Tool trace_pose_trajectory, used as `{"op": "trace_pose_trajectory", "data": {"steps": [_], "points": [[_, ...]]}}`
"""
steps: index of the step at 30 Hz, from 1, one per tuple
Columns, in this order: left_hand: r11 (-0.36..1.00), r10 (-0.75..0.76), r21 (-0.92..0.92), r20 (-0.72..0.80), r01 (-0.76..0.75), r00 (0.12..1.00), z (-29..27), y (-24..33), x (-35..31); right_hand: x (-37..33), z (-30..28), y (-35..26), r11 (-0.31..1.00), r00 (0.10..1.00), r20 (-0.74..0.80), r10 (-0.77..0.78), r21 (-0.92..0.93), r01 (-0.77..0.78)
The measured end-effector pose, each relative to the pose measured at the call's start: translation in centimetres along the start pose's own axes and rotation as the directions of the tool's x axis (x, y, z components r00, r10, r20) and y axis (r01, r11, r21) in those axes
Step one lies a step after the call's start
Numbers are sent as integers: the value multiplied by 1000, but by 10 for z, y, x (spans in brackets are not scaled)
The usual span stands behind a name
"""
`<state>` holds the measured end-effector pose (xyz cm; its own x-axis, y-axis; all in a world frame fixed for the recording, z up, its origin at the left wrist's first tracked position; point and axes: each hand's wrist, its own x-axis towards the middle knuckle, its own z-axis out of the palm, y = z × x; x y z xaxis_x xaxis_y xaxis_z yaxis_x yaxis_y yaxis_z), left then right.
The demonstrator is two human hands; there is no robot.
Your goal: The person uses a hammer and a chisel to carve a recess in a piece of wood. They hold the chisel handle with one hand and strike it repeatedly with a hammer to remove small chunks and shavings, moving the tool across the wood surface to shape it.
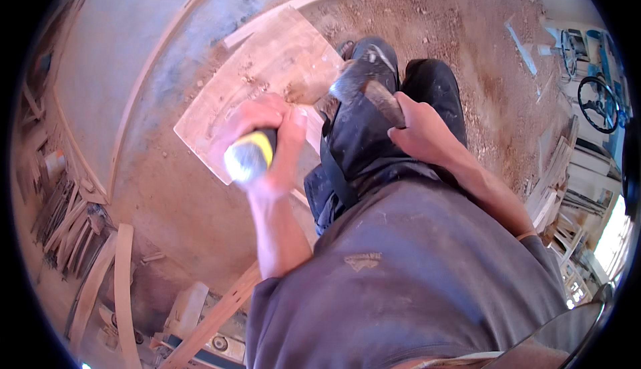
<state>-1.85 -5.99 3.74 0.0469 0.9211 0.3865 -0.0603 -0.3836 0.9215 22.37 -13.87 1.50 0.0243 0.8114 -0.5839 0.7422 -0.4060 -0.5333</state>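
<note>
My left hand (257,125) is wrapped round a chisel (250,156), whose yellow and black handle ends in a shiny metal cap facing up. The hand hides its blade. Below that fist lies a wide pale wooden board (287,48) with wood chips scattered over it. A light strip of wood (310,127) shows just to the right of the fist. My right hand (424,128) grips a hammer by its wooden handle (382,102). The grey hammer head (357,82), blurred by motion, is above my thigh and apart from the chisel.
Long curved wooden pieces (150,68) lie on the dusty floor at the left and far side. Offcuts (70,225) are heaped at the left. Behind on the left is a wooden beam (220,312). A black steering wheel (597,105) and stacked timber stand at the right.
</note>
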Motion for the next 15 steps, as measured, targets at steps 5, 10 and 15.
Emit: {"op": "trace_pose_trajectory", "data": {"steps": [5, 10, 15], "points": [[955, -140, -281, -140, 97, 980, -43, 2, 37, -10, 27, 49, 989, 998, 21, 52, 136, -55], [936, -283, -272, -200, 225, 938, -46, -33, 10, -5, 16, 42, 984, 992, 81, 98, 141, -109], [972, -233, -56, -126, 227, 964, -39, -40, 6, 3, 17, 47, 984, 989, 107, 102, 137, -116]]}}
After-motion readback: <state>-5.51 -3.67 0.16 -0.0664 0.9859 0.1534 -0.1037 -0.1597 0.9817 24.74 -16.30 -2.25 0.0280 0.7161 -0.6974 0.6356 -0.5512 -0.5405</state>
